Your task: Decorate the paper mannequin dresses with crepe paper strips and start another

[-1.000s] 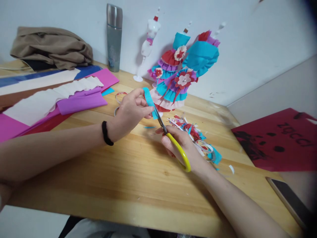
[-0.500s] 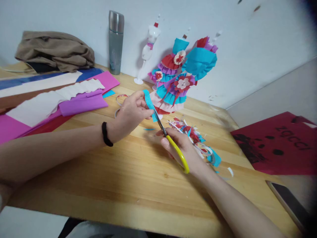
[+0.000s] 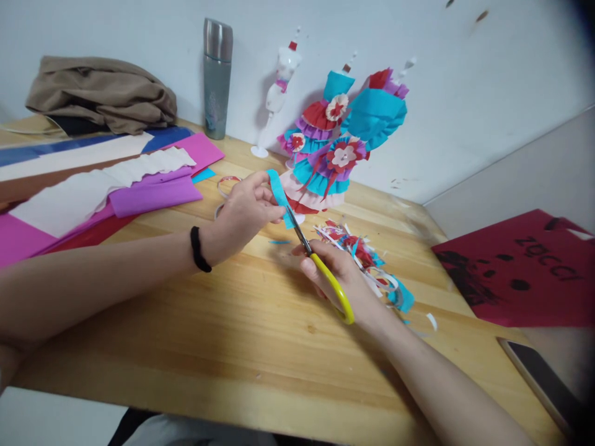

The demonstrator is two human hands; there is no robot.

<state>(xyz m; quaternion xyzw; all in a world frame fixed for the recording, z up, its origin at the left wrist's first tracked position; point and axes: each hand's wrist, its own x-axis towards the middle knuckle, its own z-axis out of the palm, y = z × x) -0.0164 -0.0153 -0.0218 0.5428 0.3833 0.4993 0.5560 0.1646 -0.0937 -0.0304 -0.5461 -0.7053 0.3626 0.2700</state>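
Observation:
My left hand (image 3: 248, 207) pinches a narrow turquoise paper strip (image 3: 279, 193) between its fingers, above the wooden table (image 3: 223, 347). The scissors (image 3: 332, 282) with yellow handles are in my right hand (image 3: 341, 272), and their metal blades point up and left onto the lower part of the strip. Behind the hands stand two small mannequins in ruffled paper dresses (image 3: 376, 118), turquoise, red and purple, with paper flowers. A bare white mannequin (image 3: 277, 96) is to their left.
Coloured paper sheets (image 3: 158, 195) and a brown cloth (image 3: 102, 93) lie at the left. A flask (image 3: 217, 80) stands by the wall. Paper scraps (image 3: 357, 248) lie beyond my right hand; a red bag (image 3: 520, 272) and a phone (image 3: 539, 378) are at the right.

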